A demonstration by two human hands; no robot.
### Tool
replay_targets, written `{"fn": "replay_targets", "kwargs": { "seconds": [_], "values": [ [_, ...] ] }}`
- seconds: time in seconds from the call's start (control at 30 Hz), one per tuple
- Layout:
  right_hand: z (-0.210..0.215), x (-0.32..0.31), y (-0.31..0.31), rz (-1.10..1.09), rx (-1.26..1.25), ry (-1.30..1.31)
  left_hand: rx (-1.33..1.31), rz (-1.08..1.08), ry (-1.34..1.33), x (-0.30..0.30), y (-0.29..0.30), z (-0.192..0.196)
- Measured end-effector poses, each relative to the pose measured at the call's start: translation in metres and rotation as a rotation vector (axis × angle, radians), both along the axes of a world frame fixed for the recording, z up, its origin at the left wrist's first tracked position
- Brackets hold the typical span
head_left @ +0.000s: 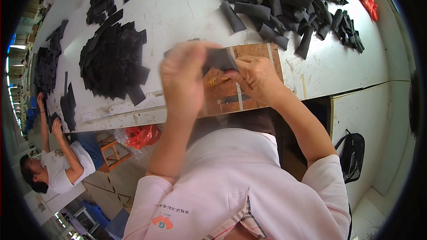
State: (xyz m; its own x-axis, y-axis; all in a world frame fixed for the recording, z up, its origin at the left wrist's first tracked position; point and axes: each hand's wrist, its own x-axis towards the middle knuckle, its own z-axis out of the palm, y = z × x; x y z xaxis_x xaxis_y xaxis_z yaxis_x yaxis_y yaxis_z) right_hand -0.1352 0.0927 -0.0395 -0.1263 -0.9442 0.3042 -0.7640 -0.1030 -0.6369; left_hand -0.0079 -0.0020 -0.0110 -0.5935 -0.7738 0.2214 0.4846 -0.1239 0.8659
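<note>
- Both hands are working over the table edge: my left hand (183, 78) is pinching one end of a dark fabric strip (220, 58), fingers closed on it, though motion blur is hiding the exact grip.
- My right hand (257, 76) is gripping the other end of the same strip, thumb and fingers pressed together on its lower corner.
- I am holding the strip just above a brown board (231, 93) fixed at the near edge of the white table (187, 9).
- At 12 to 1 o'clock from my hands, a heap of rolled dark pieces (284, 4) is lying on the table.
- At 9 to 10 o'clock, a pile of flat dark cut pieces (113, 60) is lying near the edge; some corners are overhanging it.
- At 7 o'clock, a co-worker (58, 169) is reaching up to the table.
- Risk, in my judgement: the strip is being held only by its ends, so a loosening pinch could be letting it slip or unfold.
- Risk: the flat pile is sitting close to the edge, so a forearm brushing it could be pushing pieces off toward the floor.
</note>
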Motion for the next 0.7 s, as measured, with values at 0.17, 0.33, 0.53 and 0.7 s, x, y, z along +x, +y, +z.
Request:
{"fn": "replay_targets", "kwargs": {
  "seconds": [0.17,0.33,0.53,0.7],
  "values": [
    [0.025,-0.012,0.000,0.078,0.040,-0.120,-0.187,0.197,-0.320,0.008,-0.009,-0.028],
    [0.052,-0.056,-0.030,-0.223,-0.220,-0.483,-0.879,0.382,-1.000,0.006,-0.027,-0.087],
    [-0.003,0.002,0.021,-0.192,0.193,-0.810,-1.169,0.409,-1.284,0.000,-0.019,-0.106],
    [-0.009,0.030,0.028,-0.088,0.481,-0.943,-1.064,0.425,-0.887,0.025,-0.032,-0.100]
  ]
}}
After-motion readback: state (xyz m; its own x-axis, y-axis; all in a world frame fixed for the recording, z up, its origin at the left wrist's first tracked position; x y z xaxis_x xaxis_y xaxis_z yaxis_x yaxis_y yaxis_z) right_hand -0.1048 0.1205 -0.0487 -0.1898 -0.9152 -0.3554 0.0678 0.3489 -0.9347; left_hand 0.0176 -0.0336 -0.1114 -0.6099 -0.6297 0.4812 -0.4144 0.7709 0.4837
